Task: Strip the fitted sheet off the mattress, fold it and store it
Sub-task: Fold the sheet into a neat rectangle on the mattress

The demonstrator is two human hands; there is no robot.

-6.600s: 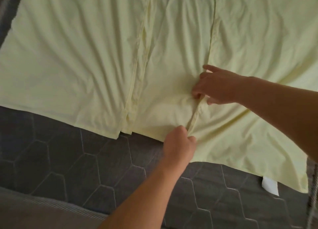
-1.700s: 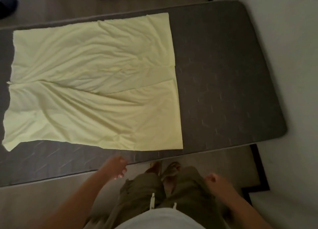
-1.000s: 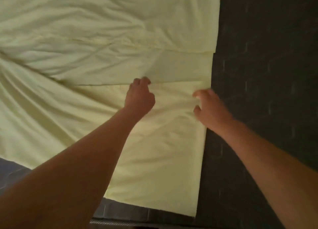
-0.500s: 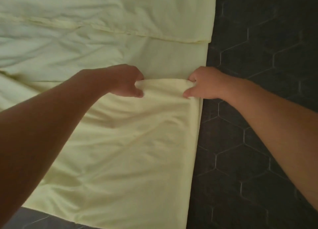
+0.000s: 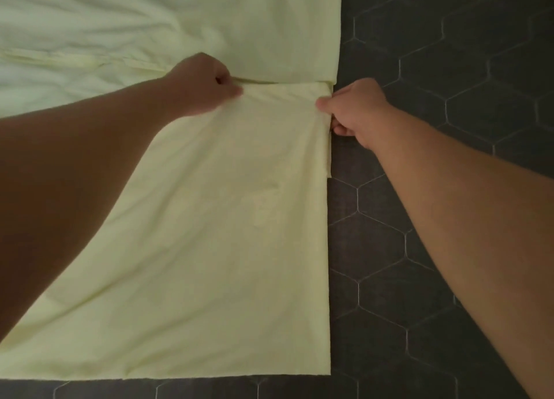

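Nearest the person, a narrow strip of the dark grey mattress, quilted in hexagons, shows below the near hem of the fitted sheet. The sheet is pale yellow and lies flat on the mattress, with its right edge running straight away from the person. Bare mattress lies to the right of that edge. Both forearms reach out over it, the left crossing the sheet's left part and the right passing above bare mattress. Further out, a flap of the sheet ends in a folded edge running left to right. The left hand has its fingers curled tight, pinching that edge between thumb and fingers. The right hand sits at the flap's right corner, thumb on top and fingers tucked under, grasping the cloth where it meets the mattress. The edge runs between the two hands with light creases. Beyond the hands another layer of the sheet lies smooth at the right, wrinkled at the far left.
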